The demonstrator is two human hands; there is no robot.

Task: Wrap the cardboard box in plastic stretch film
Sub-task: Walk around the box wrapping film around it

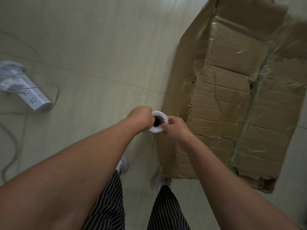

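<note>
Person stands over the floor (99,63), looking straight down. Film roll (162,114) is held upright, seen end-on: white rim, dark hollow core.

Left hand (141,118) grips the roll's top edge, fingers curled, one seemingly hooked into the core. Right hand (176,128) pinches the opposite rim. My read: holding it by the core end lets the roll turn and pay out film while the person walks it round.

Cardboard box (232,97) lies flat on the floor, just right of the roll, near the person's feet. Glossy creases and ridges across its top and side suggest some film is already on it. Edges are torn and dented.

Roll is held close to the box's near corner, probably to keep the film taut. A faint pale line below the roll may be the film's edge; too blurred to say.

Power strip (28,90) with cables lies well off to the left.
</note>
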